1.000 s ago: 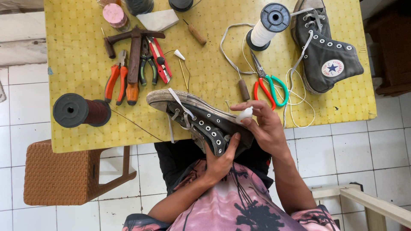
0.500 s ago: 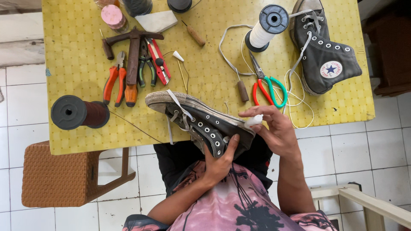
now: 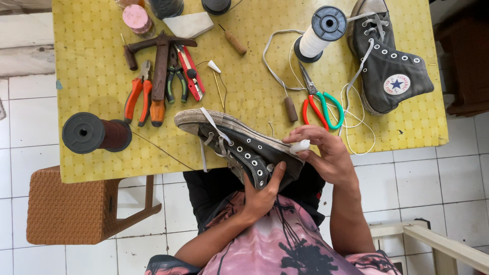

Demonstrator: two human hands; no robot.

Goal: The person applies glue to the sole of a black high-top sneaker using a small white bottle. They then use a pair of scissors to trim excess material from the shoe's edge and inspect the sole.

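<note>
A black high-top sneaker [image 3: 239, 145] lies on its side over the near edge of the yellow table [image 3: 102, 40], sole edge facing up and grey laces hanging loose. My left hand [image 3: 261, 192] grips its ankle part from below. My right hand [image 3: 328, 153] pinches a small white lump [image 3: 299, 146] and presses it against the sole at the heel end. The matching sneaker [image 3: 387, 66] lies at the table's far right with a white cord trailing from it.
On the table are a white thread spool [image 3: 318, 33], a dark thread spool [image 3: 97, 133], green-and-red scissors [image 3: 321, 104], orange pliers [image 3: 138, 94], a hammer [image 3: 162, 56] and a wooden-handled awl [image 3: 290, 108]. A wicker stool [image 3: 66, 203] stands left, a wooden frame [image 3: 438, 244] lower right.
My right hand has slid the white lump a little along the sole toward the heel. The left hand keeps its grip and the shoe has barely moved.
</note>
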